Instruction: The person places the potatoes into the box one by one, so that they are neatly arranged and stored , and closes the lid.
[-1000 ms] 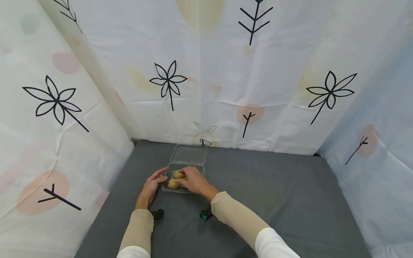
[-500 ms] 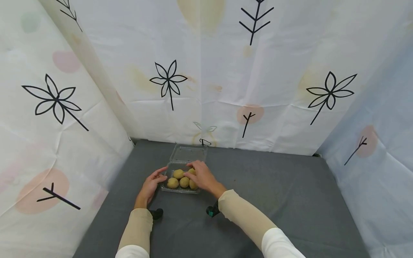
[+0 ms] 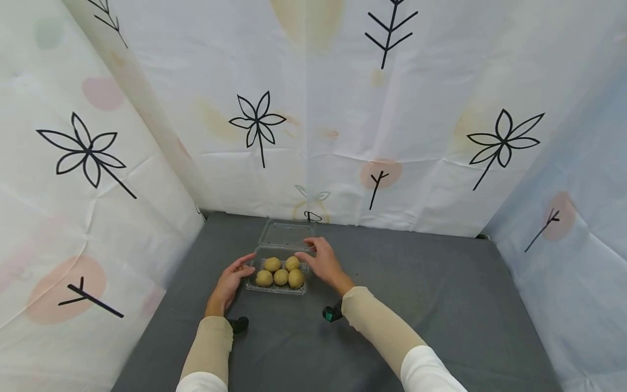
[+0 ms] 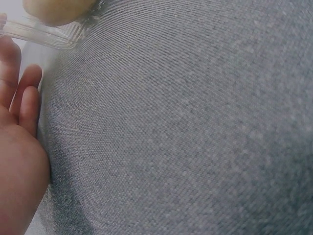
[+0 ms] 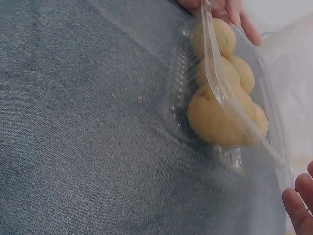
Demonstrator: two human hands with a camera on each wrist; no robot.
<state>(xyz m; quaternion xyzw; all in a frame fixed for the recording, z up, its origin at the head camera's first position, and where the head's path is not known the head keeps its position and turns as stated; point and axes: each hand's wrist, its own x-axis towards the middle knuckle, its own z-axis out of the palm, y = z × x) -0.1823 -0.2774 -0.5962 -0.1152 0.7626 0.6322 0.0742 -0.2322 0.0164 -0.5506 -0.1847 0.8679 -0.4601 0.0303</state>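
A clear plastic clamshell box point(image 3: 300, 292) lies at the back left of the table, its lid point(image 3: 284, 233) folded back toward the curtain. Several yellowish potatoes point(image 3: 296, 278) sit in the base in two rows. My left hand point(image 3: 231, 284) rests along the box's left side, fingers fairly straight, fingertips right at the rim point(image 4: 44, 35) in the left wrist view. At the right rear corner, near the hinge, is my right hand point(image 3: 327, 265), thumb and fingers spread with nothing between them. The right wrist view shows its fingertips point(image 5: 296, 203) beside the box's clear edge.
A dark grey cloth covers the table point(image 3: 416, 305). Patterned white curtains point(image 3: 343, 136) close in the back and both sides. A dark wrist device point(image 3: 332, 312) with a green patch hangs under the right wrist, and another point(image 3: 239, 325) is at the left one.
My right hand has moved right and back, away from above the potatoes to the box's right rear corner, uncovering the potatoes. The left hand has stayed at the left side.
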